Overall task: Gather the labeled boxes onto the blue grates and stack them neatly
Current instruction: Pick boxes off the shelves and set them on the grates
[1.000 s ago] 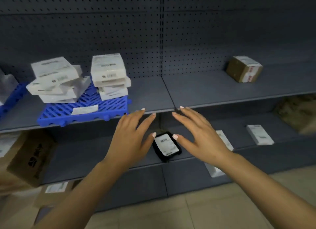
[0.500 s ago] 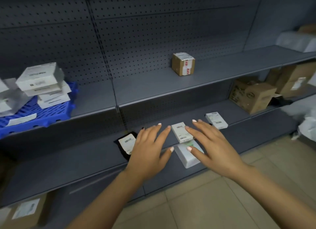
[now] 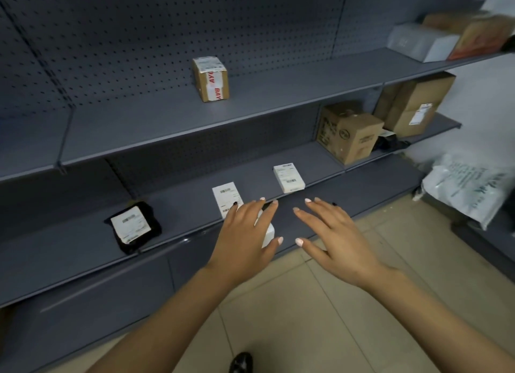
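Observation:
Both hands hover flat over the front of the lower shelf (image 3: 178, 219), fingers spread, holding nothing. My left hand (image 3: 245, 233) covers part of a white labeled box (image 3: 227, 198) and a second white box (image 3: 267, 233) that hangs at the shelf edge. My right hand (image 3: 331, 233) is beside it, over the bare shelf lip. Another white labeled box (image 3: 288, 177) lies just beyond the fingertips. A black packet with a white label (image 3: 133, 227) lies to the left. The blue grates are out of view.
A small taped brown carton (image 3: 211, 78) stands on the upper shelf. Brown cardboard boxes (image 3: 348, 131) fill the lower shelf's right end, with more (image 3: 415, 106) behind. A white plastic mailer bag (image 3: 468, 188) lies at the right. Tiled floor lies below, with a shoe tip (image 3: 241, 363).
The view has swung right; the blue grate with its stacked boxes has left the frame. Both hands moved right along the lower shelf, from the black packet to the white boxes.

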Demonstrator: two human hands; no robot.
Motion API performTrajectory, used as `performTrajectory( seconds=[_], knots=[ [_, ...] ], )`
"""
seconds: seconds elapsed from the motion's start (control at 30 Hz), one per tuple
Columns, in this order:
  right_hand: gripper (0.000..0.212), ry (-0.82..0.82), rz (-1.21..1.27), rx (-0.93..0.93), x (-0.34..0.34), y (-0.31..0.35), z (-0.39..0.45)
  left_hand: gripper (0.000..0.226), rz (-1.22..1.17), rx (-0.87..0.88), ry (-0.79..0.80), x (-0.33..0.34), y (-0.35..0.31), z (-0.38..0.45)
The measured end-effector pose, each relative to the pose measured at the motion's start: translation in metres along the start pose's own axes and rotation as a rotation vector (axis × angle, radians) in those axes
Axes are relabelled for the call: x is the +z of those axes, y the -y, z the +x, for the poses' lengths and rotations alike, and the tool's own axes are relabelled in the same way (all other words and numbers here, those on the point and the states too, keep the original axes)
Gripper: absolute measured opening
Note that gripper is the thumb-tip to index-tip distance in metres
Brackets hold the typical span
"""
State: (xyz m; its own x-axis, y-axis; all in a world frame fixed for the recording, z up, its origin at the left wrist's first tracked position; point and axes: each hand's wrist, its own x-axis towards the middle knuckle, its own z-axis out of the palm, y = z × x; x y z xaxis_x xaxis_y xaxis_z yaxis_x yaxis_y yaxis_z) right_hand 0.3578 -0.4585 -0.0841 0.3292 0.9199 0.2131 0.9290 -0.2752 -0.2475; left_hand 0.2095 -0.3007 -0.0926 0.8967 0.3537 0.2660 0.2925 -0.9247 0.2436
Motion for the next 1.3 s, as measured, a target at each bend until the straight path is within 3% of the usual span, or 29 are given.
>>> performTrajectory(
  seconds=[0.2, 0.6, 0.73, 0.93, 1.07, 1.3],
  knots=[
    [0.063, 0.08, 0.006, 0.067, 0.02, -0.06, 0.048, 0.066, -0.041, -0.058, 0.052, 0.039, 0.016, 0.054],
    [0.074, 0.226, -0.018, 0.176, 0.089, -0.163, 0.168, 0.071, -0.01, -0.28, 0.192, 0.139, 0.112, 0.157],
    [0.069, 0.351, -0.025, 0.233, 0.125, -0.189, 0.193, 0.072, -0.014, -0.35, 0.265, 0.172, 0.134, 0.168],
    [0.073, 0.471, 0.002, 0.299, 0.199, -0.23, 0.225, 0.081, -0.116, -0.599, 0.337, 0.234, 0.171, 0.183],
    [0.075, 0.496, -0.04, 0.31, 0.251, -0.265, 0.249, 0.08, -0.085, -0.744, 0.35, 0.282, 0.194, 0.19],
    [0.083, 0.405, -0.189, 0.257, 0.341, -0.333, 0.311, 0.081, 0.102, -0.932, 0.317, 0.365, 0.234, 0.194]
  ],
)
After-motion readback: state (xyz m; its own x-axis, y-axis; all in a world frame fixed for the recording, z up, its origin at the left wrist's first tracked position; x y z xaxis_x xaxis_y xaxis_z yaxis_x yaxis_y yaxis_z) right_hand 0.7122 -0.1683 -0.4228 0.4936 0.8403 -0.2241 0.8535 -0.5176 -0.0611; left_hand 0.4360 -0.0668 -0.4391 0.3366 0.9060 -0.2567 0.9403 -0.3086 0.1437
